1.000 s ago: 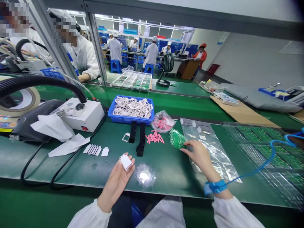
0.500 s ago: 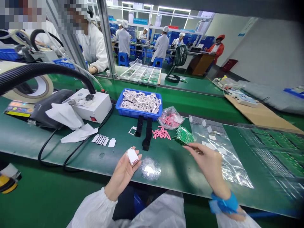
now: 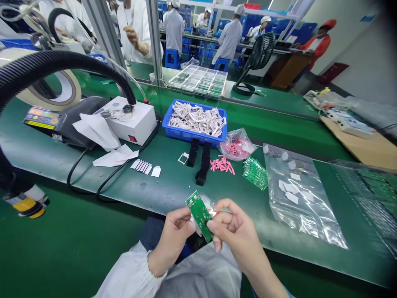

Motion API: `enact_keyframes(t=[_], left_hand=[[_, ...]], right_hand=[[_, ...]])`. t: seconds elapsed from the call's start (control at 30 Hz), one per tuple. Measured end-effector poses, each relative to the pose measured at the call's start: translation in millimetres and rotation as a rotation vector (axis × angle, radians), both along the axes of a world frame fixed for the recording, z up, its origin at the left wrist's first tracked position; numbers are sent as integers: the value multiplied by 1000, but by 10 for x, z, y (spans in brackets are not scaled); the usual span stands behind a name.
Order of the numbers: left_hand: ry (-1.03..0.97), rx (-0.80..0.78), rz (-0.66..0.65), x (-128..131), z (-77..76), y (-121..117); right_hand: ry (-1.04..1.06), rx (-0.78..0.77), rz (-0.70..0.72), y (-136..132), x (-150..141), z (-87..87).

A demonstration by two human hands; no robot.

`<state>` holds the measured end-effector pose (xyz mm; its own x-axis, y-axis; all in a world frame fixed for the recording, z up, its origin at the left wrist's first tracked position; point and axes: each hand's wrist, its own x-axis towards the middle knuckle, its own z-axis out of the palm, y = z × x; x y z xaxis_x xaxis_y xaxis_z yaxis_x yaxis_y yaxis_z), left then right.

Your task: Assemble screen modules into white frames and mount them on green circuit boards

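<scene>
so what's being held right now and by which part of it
A green circuit board is held by both hands: the left hand at its left edge, the right hand pinching its lower right edge. Clear wrapping bunches behind it.

Electronics assembly plant is indicated: long green ESD tabletops (image 3: pixel 173 194), PCBs (image 3: pixel 254 174), blue parts bin (image 3: pixel 192 137) + staff in white smocks & caps (image 3: pixel 229 39) are seen in rows.

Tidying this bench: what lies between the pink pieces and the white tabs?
In the head view: two black straps and a small white frame.
</scene>
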<state>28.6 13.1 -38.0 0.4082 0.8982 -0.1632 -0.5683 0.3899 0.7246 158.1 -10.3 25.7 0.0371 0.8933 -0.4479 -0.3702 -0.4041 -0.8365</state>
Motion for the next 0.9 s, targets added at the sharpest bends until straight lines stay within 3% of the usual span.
enact_keyframes(t=[0.17, 0.37, 0.67, 0.9], left_hand=[[41, 66, -32, -4, -9, -40], [47, 108, -82, -65, 103, -9], [29, 75, -128, -133, 250, 15], [45, 58, -107, -142, 226, 19]], right_hand=[[26, 36, 152, -6, 76, -163], [38, -32, 269, -25, 100, -128], [64, -105, 337, 1, 78, -87], [-4, -137, 359, 30, 97, -145]])
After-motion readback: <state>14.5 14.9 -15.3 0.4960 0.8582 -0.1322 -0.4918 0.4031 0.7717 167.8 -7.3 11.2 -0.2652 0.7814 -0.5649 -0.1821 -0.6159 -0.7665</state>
